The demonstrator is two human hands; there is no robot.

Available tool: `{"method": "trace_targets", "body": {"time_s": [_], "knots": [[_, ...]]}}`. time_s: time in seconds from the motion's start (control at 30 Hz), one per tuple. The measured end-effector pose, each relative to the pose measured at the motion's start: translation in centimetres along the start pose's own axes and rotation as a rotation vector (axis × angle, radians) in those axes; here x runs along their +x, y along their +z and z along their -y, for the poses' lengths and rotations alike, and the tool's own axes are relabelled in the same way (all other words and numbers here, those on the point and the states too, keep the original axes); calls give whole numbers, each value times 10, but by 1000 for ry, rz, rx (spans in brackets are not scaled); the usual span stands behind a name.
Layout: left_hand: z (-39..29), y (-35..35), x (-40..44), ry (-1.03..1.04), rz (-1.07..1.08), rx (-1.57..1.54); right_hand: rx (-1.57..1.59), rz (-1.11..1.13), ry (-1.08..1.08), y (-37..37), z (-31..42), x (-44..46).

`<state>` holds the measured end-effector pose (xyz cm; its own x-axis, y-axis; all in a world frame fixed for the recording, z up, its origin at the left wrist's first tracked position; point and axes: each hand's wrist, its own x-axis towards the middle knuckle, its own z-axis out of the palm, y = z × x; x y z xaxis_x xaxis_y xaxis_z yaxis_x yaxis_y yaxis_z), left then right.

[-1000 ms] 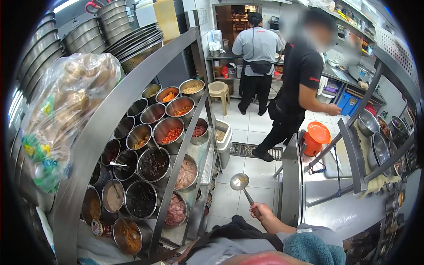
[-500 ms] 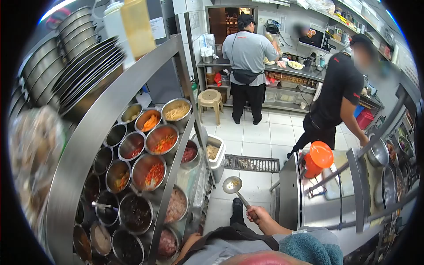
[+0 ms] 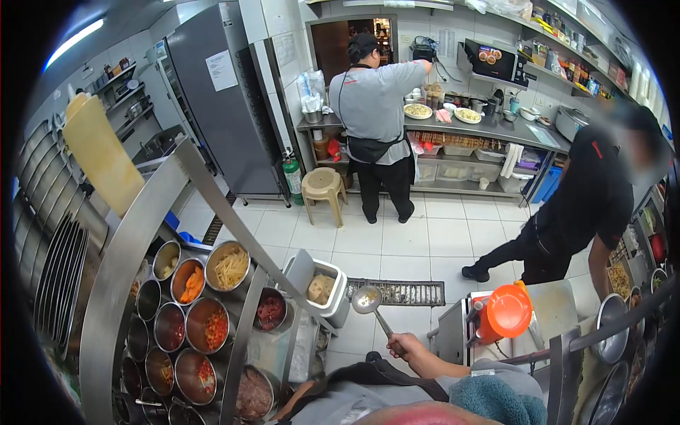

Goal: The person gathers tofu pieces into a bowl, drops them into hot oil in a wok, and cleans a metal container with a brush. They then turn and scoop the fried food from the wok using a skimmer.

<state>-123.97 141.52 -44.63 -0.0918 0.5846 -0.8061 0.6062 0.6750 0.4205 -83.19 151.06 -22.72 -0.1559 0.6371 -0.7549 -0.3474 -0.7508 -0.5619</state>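
Note:
My right hand (image 3: 412,352) is closed around the handle of a metal ladle (image 3: 367,300). The ladle points away from me over the floor, with a little yellowish liquid in its bowl. Of my left hand (image 3: 295,401) only a strip of skin shows at the lower left, beside the rack; its fingers are hidden. Nearest to it is a steel container of pale pink raw meat (image 3: 254,394). Up the rack stand steel containers of chopped red and orange vegetables (image 3: 215,330), carrot slices (image 3: 190,283) and pale strips (image 3: 228,270).
A steel rack frame (image 3: 134,234) rises at my left. A white bin (image 3: 333,292) stands ahead, near a floor grate (image 3: 407,292). An orange container (image 3: 507,312) sits on the right counter. One person (image 3: 375,113) faces the back counter; another (image 3: 581,191) leans over the right side.
My view has tilted up and turned left. The person at the back has raised an arm toward the shelf. The person at right bends lower. The ladle stays in my right hand.

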Motion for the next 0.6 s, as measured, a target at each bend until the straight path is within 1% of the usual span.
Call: {"method": "trace_targets", "body": {"time_s": [0.17, 0.4, 0.47, 0.6], "knots": [[-13, -6, 7, -30, 10, 1, 8, -6, -47, -4, 24, 8], [-7, -1, 7, -74, 29, -22, -17, -6, -61, -5, 48, -3], [-5, 0, 7, -87, 28, -35, -9, 32, -20, -8, 51, 1], [0, 4, 4, -107, 30, -48, -15, 34, 28, -6, 58, 6]]}}
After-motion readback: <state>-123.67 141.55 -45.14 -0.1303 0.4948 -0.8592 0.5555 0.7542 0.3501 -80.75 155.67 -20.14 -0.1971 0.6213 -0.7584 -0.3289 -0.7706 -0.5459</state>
